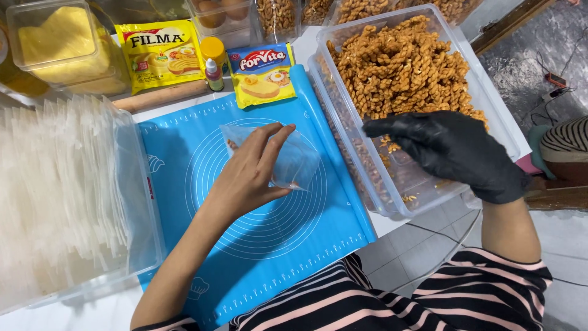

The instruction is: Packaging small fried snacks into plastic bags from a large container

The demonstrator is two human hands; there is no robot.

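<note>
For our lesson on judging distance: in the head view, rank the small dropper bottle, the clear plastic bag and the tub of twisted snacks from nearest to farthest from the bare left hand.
1. Clear plastic bag: held in the left hand, over the blue mat.
2. Small dropper bottle: behind the mat, above the hand.
3. Tub of twisted snacks: far right, under the gloved right hand.

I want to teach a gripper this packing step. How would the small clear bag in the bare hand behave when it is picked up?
The small clear bag is probably floppy: it creases and sags where the left hand pinches it. It looks very light, being thin film with little or nothing visible inside. Its glossy surface may be slippery, and it would likely slide on the blue mat when pushed.
</note>
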